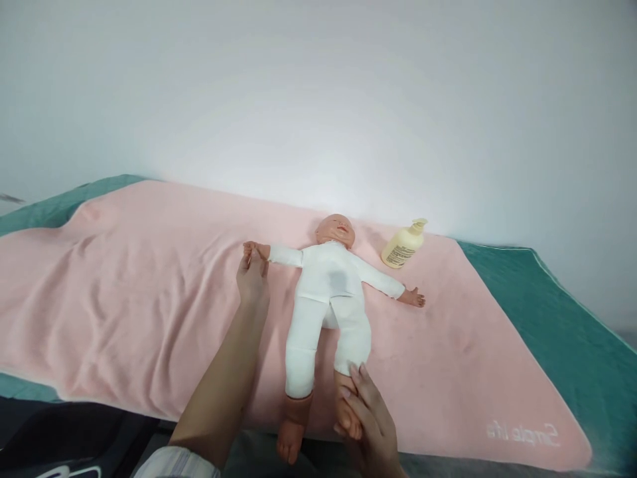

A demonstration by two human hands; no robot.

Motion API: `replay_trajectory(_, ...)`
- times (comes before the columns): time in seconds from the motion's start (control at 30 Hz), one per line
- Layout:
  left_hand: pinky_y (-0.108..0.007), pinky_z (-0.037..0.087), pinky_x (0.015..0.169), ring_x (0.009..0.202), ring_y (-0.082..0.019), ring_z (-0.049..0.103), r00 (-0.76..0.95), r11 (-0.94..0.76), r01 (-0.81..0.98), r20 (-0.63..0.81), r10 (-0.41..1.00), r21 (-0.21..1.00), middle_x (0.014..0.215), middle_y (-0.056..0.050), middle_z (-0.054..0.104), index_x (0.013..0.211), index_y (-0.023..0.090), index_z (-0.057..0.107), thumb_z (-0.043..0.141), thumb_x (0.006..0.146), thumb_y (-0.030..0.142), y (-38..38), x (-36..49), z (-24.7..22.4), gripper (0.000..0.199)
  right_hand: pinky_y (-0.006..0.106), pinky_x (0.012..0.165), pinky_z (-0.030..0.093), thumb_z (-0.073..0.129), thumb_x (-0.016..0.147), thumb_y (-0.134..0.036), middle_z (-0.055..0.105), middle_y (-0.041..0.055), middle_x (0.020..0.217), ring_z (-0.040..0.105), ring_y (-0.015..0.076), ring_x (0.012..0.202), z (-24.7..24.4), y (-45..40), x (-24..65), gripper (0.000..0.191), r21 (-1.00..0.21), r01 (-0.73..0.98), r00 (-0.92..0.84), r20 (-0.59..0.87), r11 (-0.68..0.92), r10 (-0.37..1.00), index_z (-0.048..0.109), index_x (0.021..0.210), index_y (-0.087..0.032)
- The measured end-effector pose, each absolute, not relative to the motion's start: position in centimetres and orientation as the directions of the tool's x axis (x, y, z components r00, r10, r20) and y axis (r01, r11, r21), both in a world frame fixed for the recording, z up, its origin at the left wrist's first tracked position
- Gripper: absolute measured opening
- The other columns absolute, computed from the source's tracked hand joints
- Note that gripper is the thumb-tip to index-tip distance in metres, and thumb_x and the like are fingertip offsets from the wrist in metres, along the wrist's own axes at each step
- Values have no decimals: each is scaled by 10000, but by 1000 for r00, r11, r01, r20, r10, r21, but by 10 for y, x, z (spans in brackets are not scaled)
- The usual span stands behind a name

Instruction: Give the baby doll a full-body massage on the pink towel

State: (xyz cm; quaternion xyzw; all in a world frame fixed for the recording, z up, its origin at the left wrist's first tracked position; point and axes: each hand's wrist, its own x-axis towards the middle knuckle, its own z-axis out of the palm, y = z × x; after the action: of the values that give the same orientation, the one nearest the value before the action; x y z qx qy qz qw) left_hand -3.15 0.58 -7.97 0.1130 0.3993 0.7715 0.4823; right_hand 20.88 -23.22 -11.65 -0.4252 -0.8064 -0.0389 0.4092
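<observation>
The person's left hand (253, 277) grasps the doll (323, 287) by its small hand at the left, pinched between thumb and fingers. The right hand (373, 418) is at the near end of the doll, cupped about the foot on the right side in a loose grasp, with fingers extended up along the ankle and lower leg; part of the thumb is hidden, so how firmly it holds I cannot tell.

The doll lies on its back between and beyond the two hands, its head at the far end and its feet toward the near edge. Its body and limbs are covered in white, with a grey patch on the torso. The other arm stretches out to the right, and the other foot points to the near side, between the left forearm and the right hand.

To the right of the doll's head, just beyond the outstretched arm, a pale yellow pump bottle (398, 249) stands on the pink blanket (149, 285). The blanket is wrinkled on the left and bears pale mirrored lettering at the near right. Green cloth (542, 299) shows past its edges, and a pale wall (318, 99) rises on the far side.
</observation>
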Motion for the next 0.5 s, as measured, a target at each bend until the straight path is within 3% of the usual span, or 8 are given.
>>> replay_trajectory(0.1,-271,554,855,845,-123,682,-480,-117,-733,-388,787,670,885,-30,677,1023,211,640,569,930,252,16,-41,-93,124,476,944,548,579,887,-263,500,133,1410,481,318,1293,-130,-243,208,502,-250,723,-334,689,644,643,489,1373,-176)
replay_trajectory(0.2,-242,549,818,771,-111,672,-489,-99,-745,-438,755,660,788,-20,649,982,180,619,562,933,220,21,-43,-100,85,461,941,552,566,899,-237,531,136,1381,496,307,1282,-140,-249,208,472,-252,735,-331,676,629,658,503,1362,-172)
replay_trajectory(0.4,-249,545,846,740,-84,660,-480,-117,-767,-443,757,631,827,-7,649,998,189,606,518,956,198,19,-41,-93,98,431,944,548,511,925,-201,498,129,1413,501,286,1280,-149,-253,205,424,-257,750,-308,678,609,667,516,1348,-170)
replay_trajectory(0.5,-274,542,891,821,-100,677,-480,-165,-763,-377,792,625,939,-19,670,1000,200,633,554,941,240,12,-39,-82,106,431,956,540,519,923,-202,467,122,1438,503,285,1278,-147,-253,204,438,-269,751,-301,673,603,676,502,1360,-178)
